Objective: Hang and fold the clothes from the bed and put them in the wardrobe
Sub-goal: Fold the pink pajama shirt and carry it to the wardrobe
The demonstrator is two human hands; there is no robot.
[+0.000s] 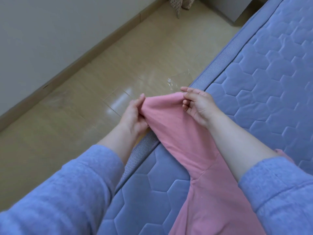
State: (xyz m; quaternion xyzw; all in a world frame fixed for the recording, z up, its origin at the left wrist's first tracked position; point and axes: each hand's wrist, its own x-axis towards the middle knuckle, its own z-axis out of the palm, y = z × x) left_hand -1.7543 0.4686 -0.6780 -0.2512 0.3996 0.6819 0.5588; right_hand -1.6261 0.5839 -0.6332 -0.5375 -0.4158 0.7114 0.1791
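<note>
A pink garment [194, 158] lies across the edge of the blue quilted mattress [264, 78], with its sleeve stretched up toward me. My left hand [135, 116] pinches the left side of the sleeve's cuff. My right hand [198, 104] pinches the cuff's right side, with its other fingers spread. The cuff is held taut between both hands, over the mattress edge. The lower body of the garment runs out of view at the bottom.
Glossy beige floor tiles [105, 85] fill the space left of the bed, bounded by a pale wall with a skirting board [81, 56]. A piece of clear plastic [171, 83] lies on the floor by the mattress. A spotted fabric item [179, 4] stands at the far end.
</note>
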